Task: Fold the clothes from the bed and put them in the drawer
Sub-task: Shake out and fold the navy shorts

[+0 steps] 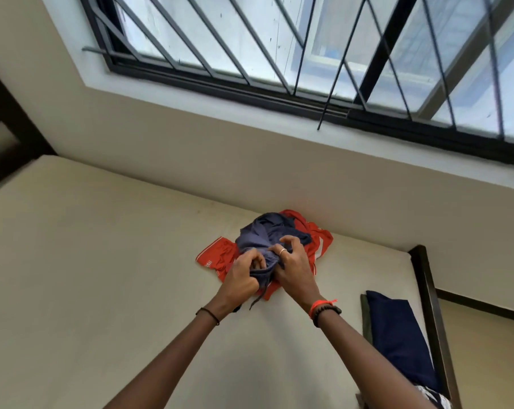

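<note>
Gripping a crumpled slate-blue cloth garment (269,231) just right of the frame's centre, both hands met over a small heap of clothes. The left hand (242,277) had its fingers curled tight round the nearer, lower edge of that blue fabric, with the knuckles turned up toward the camera. The right hand (295,265), just beside it and on the same bunch, pinched the cloth between thumb and bent fingers, and a thin pale ring (283,251) showed on one finger. A dark drawstring (257,302) dangled from the gathered fabric below the left hand. Under the blue piece lay a red-orange sports garment with white trim (217,259), poking out to the left and the upper right of the heap; the white lettering near its left edge was too small to read. Both garments rested on the cream mattress of the bed (102,276), close to the beige wall (190,149) that ran across the middle of the frame. A thin dark band (208,315) circled the left wrist, and an orange cord with a dark beaded bracelet (323,309) circled the right. At the lower right, a flat, oblong dark navy cloth item (397,332) lay at the mattress's edge, beside the dark wooden bed frame (430,296). A wide window with black metal bars (279,63) filled the top of the frame.
</note>
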A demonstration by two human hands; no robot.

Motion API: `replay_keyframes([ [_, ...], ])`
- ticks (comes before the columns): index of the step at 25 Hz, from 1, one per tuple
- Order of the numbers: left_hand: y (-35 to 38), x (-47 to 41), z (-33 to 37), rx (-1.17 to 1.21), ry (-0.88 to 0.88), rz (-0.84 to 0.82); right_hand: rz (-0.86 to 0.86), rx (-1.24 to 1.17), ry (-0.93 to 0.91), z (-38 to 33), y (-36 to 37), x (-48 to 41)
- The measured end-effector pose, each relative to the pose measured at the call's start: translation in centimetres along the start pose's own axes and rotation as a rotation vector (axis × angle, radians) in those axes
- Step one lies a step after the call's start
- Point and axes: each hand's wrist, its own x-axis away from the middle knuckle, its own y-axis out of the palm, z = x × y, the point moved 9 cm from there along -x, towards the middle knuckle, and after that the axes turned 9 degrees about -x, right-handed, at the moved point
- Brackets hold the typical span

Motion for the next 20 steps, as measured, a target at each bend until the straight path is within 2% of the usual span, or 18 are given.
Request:
replay_keyframes([
  [3, -2.1, 1.2, 3.2, -0.108, 0.037, 0.134, -0.044, -0.233, 0.081, -1.0, -3.6, 1.3],
  [7, -4.4, 1.5, 7.6, -0.304, 0.006, 0.159, 0.010, -0.366, 0.138, -2.5, -10.5, 1.8],
  [11, -6.7, 0.8, 14.4, -0.402, -0.007, 0.166, 0.082, -0.363, 0.085, -4.7, -19.1, 1.4],
  [14, -8.7, -0.4, 20.5, -0.307, 0.108, 0.195, 0.112, -0.310, 0.064, -6.1, -24.7, 1.0],
  [20, -12.6, -1.7, 33.4, -0.299, 0.278, 0.269, 0.164, -0.243, 0.008, -10.6, -35.5, 0.6],
])
